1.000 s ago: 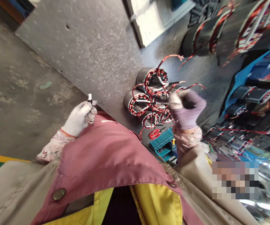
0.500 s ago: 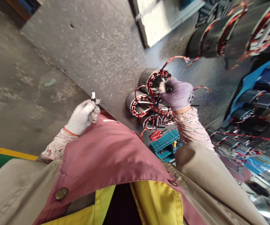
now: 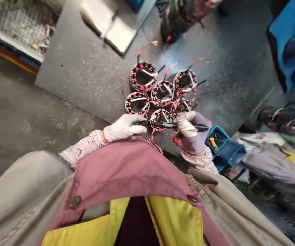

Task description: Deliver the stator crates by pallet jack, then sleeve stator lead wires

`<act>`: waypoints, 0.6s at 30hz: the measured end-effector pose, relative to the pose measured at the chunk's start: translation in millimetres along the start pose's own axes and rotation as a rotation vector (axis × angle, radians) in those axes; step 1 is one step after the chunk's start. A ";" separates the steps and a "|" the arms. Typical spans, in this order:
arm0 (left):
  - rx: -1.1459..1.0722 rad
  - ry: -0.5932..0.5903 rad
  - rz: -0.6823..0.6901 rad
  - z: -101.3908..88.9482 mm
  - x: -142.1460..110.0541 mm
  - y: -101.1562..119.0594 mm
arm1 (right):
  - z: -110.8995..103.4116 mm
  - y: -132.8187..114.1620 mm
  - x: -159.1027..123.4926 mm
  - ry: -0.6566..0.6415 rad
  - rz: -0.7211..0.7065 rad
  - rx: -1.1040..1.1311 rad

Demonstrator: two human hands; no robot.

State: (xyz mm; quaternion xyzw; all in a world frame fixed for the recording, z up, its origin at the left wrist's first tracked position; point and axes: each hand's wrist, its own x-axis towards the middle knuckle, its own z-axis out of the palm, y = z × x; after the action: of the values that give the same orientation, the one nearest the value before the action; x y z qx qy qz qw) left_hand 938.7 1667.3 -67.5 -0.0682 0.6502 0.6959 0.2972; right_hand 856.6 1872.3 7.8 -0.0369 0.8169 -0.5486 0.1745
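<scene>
In front of my apron, my right hand in a white and purple glove is closed around a black marker pen with a green band. The pen lies level, pointing at my left hand. That hand, gloved in white, pinches a small black cap at the pen's left end; I cannot tell whether the cap is seated on it. Just beyond both hands, several motor stators with red and white wires stand grouped on the grey metal table.
A worn white board lies at the table's far side. More stators lie at the back right. Red-handled scissors or pliers are by my right wrist, near a teal toolbox. A white perforated crate stands far left.
My right hand has left the stators and come back toward my apron, now with the marker pen showing in it. My left hand has moved right to meet it. The view has turned.
</scene>
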 end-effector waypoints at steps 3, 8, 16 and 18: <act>0.160 -0.112 0.024 24.6 9.2 12.5 | -21.1 21.5 -22.2 0.005 0.121 0.111; 0.465 -0.118 0.086 78.7 25.0 23.0 | -34.6 64.4 -69.0 0.243 0.280 0.285; 0.473 -0.192 0.177 152.1 66.1 40.6 | -134.7 119.3 -113.6 0.593 0.305 0.206; 0.502 -0.012 0.170 135.1 61.3 31.4 | -185.3 136.2 -114.4 0.805 0.183 -0.146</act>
State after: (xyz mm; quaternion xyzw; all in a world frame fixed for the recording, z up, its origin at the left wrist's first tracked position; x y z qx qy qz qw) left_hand 912.4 1815.7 -50.2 0.0666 0.8040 0.5359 0.2490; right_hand 921.3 2118.6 -25.5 0.2410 0.8565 -0.4420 -0.1138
